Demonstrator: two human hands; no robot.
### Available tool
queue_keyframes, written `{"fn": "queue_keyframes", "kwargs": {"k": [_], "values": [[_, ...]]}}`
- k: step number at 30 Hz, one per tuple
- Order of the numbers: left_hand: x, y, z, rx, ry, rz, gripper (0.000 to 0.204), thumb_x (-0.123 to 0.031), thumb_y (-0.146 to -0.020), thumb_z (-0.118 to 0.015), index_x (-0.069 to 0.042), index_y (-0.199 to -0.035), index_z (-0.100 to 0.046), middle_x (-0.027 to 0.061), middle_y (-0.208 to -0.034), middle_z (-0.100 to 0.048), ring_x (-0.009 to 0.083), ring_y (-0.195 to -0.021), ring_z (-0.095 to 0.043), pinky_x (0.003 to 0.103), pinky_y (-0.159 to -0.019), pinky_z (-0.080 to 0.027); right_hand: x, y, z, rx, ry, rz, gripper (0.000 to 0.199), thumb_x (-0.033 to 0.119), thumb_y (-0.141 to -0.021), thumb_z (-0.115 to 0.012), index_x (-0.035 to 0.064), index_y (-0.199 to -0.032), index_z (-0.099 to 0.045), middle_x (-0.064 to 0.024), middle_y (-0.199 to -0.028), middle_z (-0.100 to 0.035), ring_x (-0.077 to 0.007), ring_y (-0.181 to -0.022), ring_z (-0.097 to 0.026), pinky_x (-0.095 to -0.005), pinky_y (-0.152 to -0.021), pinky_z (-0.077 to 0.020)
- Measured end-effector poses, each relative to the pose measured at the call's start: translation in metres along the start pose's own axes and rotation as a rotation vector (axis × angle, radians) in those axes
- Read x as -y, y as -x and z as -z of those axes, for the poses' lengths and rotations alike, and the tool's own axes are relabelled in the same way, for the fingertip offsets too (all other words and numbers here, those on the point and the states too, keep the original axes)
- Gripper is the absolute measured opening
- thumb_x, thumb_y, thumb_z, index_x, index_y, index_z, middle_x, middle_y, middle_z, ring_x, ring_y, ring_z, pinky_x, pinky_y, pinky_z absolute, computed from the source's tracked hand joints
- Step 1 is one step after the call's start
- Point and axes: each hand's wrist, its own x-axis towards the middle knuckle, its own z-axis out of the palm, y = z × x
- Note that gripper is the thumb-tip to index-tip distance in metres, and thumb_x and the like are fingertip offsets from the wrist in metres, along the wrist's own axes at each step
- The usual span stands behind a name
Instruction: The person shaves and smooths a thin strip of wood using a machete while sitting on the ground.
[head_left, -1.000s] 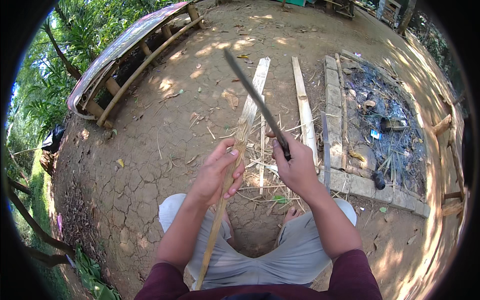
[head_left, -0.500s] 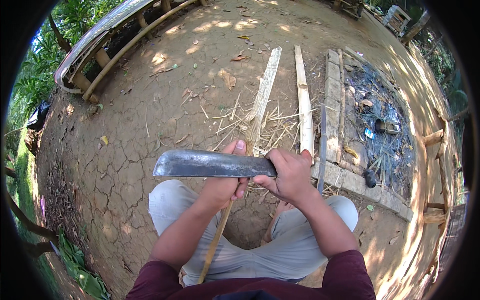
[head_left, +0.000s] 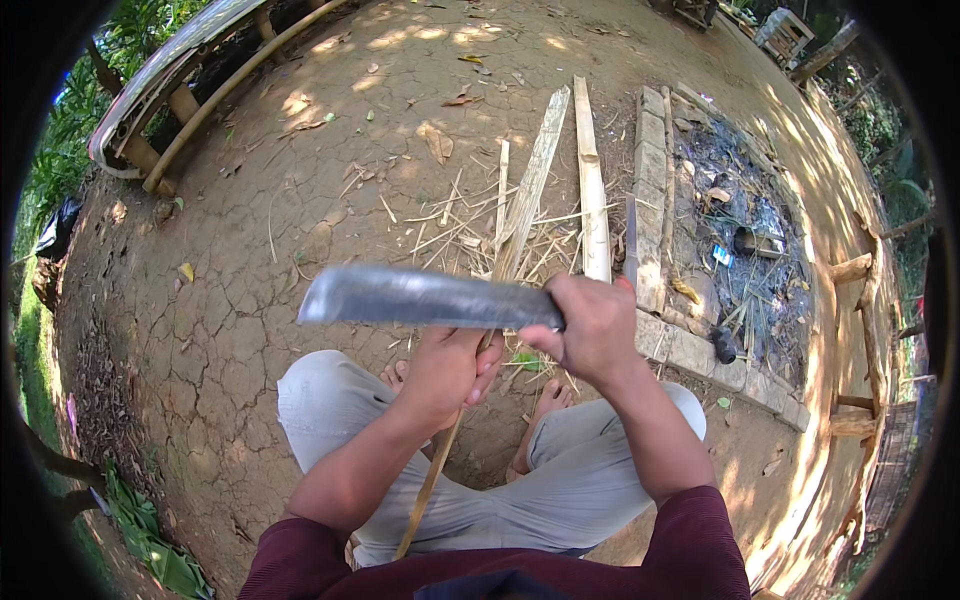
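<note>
My right hand [head_left: 597,325] is closed around the grip end of a machete, whose handle is hidden in the fist. The broad, dark machete blade [head_left: 420,297] points left, slightly blurred, and crosses in front of my left hand [head_left: 450,370]. My left fingers are wrapped round a thin bamboo strip [head_left: 428,490] that runs from my lap up through the grip; the blade covers part of it. Past the blade, a narrow light strip [head_left: 503,190] shows beside a split bamboo slat [head_left: 540,165]; whether it is the held strip's far end I cannot tell.
A second bamboo slat [head_left: 592,190] lies beside a long thin grey blade-like piece [head_left: 631,240]. Shavings [head_left: 440,235] litter the cracked earth. To the right, bricks [head_left: 690,345] border an ashy fire pit with a blackened can [head_left: 760,243]. A bamboo bench [head_left: 185,105] stands far left.
The machete has moved up from the left hand, and the left thumb no longer shows above its blade. A narrow light strip now shows left of the slat. The whole view has shifted slightly.
</note>
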Motion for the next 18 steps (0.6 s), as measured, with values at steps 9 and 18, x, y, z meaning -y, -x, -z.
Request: {"fn": "queue_keyframes", "kwargs": {"k": [9, 18], "values": [[0.000, 0.005, -0.005, -0.021, 0.024, 0.062, 0.033, -0.039, -0.107, -0.035, -0.010, -0.095, -0.045, -0.0018, -0.057, -0.035, 0.0068, -0.037, -0.029, 0.023, -0.032, -0.024, -0.023, -0.002, -0.005, -0.064, 0.168, -0.067, 0.064, 0.073, -0.078, -0.056, 0.0095, -0.074, -0.052, -0.0049, -0.055, -0.052, -0.0246, -0.049, -0.057, -0.0373, -0.048, -0.0395], [0.009, 0.005, -0.001, 0.016, -0.063, 0.072, 0.033, -0.040, -0.107, -0.035, -0.011, -0.096, -0.045, -0.0028, -0.056, -0.035, 0.0060, -0.037, -0.029, 0.022, -0.032, -0.025, -0.110, -0.012, -0.002, -0.119, 0.377, -0.258, 0.055, 0.067, -0.084, -0.058, 0.0119, -0.082, -0.059, -0.0071, -0.063, -0.063, -0.0260, -0.056, -0.064, -0.0396, -0.046, -0.0459]]}}
